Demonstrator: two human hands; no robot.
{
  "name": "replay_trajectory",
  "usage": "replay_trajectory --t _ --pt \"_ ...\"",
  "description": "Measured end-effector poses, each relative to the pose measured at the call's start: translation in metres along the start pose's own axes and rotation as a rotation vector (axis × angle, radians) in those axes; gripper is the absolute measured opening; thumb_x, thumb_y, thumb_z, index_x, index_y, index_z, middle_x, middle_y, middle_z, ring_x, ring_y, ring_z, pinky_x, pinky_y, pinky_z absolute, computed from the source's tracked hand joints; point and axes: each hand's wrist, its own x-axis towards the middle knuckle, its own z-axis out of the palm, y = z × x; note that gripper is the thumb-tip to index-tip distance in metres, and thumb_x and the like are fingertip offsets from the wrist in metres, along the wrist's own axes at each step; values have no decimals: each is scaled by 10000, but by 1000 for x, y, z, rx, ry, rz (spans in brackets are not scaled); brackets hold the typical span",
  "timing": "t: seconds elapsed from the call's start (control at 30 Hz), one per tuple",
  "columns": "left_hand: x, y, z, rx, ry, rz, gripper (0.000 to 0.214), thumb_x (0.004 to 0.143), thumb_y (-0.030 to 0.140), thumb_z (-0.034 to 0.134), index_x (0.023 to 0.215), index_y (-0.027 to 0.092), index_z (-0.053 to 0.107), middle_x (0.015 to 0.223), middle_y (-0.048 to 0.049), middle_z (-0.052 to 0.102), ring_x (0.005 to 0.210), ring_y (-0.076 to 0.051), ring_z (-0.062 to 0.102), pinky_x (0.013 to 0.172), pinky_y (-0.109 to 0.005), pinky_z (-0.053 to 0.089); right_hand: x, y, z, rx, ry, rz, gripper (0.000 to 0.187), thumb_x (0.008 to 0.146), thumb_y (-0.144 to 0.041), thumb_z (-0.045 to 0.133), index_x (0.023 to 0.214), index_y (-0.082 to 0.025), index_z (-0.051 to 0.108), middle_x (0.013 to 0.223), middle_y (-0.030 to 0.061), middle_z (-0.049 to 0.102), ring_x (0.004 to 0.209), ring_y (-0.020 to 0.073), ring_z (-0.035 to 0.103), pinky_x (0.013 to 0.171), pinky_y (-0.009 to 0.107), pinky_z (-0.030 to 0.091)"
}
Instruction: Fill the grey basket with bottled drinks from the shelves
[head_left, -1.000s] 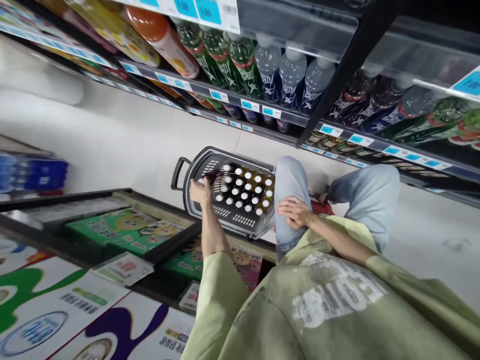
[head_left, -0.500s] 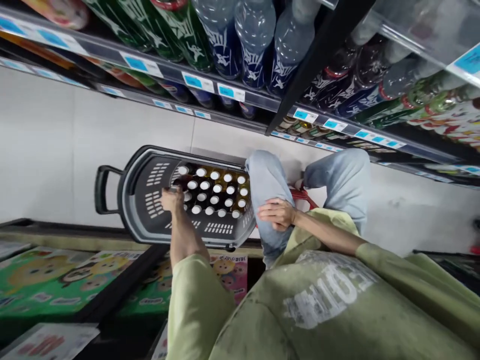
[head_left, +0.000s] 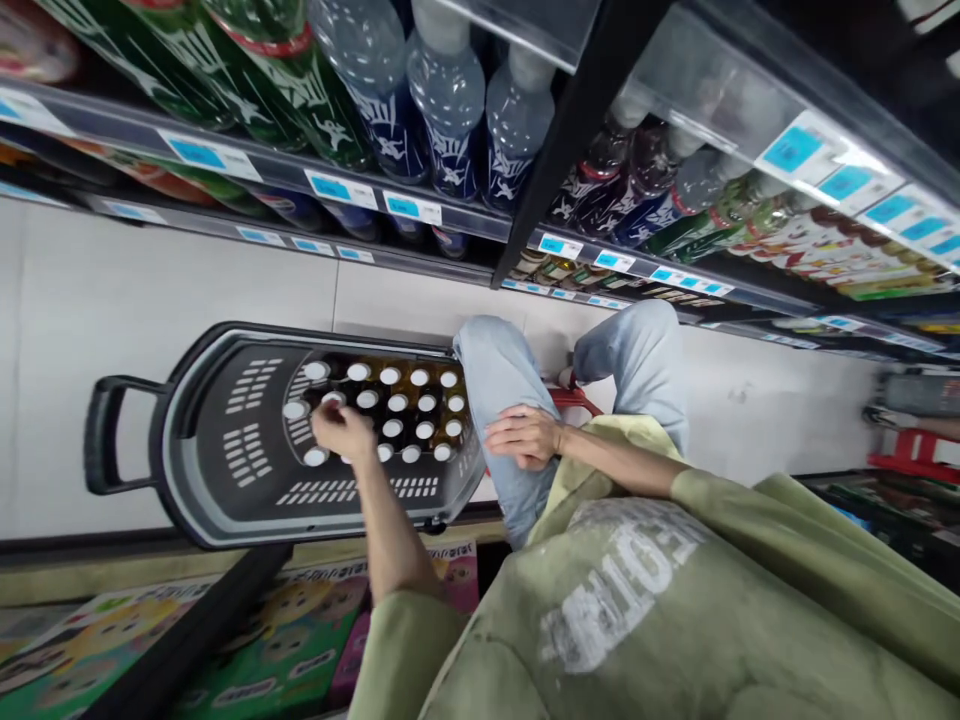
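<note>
A dark grey shopping basket (head_left: 225,470) with a black handle (head_left: 101,435) stands on the pale floor. Several amber bottles with white caps (head_left: 409,400) fill its right half. My left hand (head_left: 341,432) reaches into the basket, fingers curled over one bottle at the edge of the group. My right hand (head_left: 525,437) lies flat on my left knee (head_left: 499,370), fingers stretched out, holding nothing. I am crouched in light blue jeans and a green sweatshirt.
Shelves (head_left: 420,215) of large green, blue and dark drink bottles with blue price tags run across the top. A low case of colourful boxes (head_left: 285,640) lies at the bottom left. Something red (head_left: 911,460) stands on the floor far right.
The view has swung, so the basket now sits further left. My left hand moved from the basket's empty end over to the bottle group. My right hand stayed on the knee.
</note>
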Motion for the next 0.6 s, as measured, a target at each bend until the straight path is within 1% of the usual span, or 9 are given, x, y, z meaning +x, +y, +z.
replay_trajectory --t 0.07,0.13,0.2,0.23,0.27,0.33,0.47,0.53,0.6 --pt "-61 29 10 -198 -31 -4 217 980 174 461 1092 124 639 1150 -139 721 1141 -265 670 1082 -442 504 -2 4 3 -66 -9 -48 351 928 -280 531 1163 -151 756 1294 45 765 1351 168 627 1271 478 335" --pt "-123 57 17 -362 -231 5 256 1016 248 423 1085 164 655 1186 -133 723 1158 -254 665 1054 -421 517 -3 8 5 -132 -48 -34 407 894 -220 509 1222 -130 733 1319 52 755 1378 179 598 1281 499 309" --pt "-170 75 17 -408 -340 22 254 1002 273 437 1007 188 676 1053 -114 762 1014 -248 710 916 -392 576 -5 10 6 -179 -63 -22 429 880 -194 490 1233 -123 723 1295 54 762 1385 189 582 1283 509 301" --pt "-185 80 13 -419 -367 26 248 992 284 454 1007 190 683 1009 -109 773 951 -249 721 871 -391 587 -6 10 7 -193 -47 -38 427 878 -189 482 1225 -124 723 1275 55 768 1382 195 580 1282 512 301" --pt "-194 82 7 -419 -364 28 242 983 293 473 1019 188 687 990 -108 778 918 -250 726 859 -395 587 -7 10 7 -200 -15 -73 422 880 -187 472 1213 -128 723 1255 58 772 1373 202 583 1279 517 304" --pt "-198 81 -13 -412 -352 47 235 968 320 507 1018 191 697 950 -98 787 864 -248 731 834 -391 583 -9 8 8 -205 73 -172 401 892 -197 452 1181 -147 726 1217 63 779 1331 212 608 1262 525 325" --pt "-184 84 -68 -373 -430 176 289 994 396 486 1012 205 702 951 -91 796 864 -235 741 800 -351 571 -10 3 9 -284 172 -285 396 909 -200 422 1157 -164 728 1189 88 783 1279 225 631 1218 536 373" --pt "-179 96 -92 -346 -448 256 318 1010 416 469 1045 200 701 979 -104 796 891 -238 743 817 -354 572 -9 1 11 -345 172 -293 384 888 -177 454 1147 -158 736 1186 111 786 1272 244 639 1205 547 398" --pt "-180 115 -110 -339 -426 338 322 1018 416 474 1079 198 703 1005 -114 793 918 -242 742 847 -366 575 -7 -1 15 -388 166 -303 384 860 -150 490 1148 -153 745 1194 134 784 1275 267 643 1191 565 421"
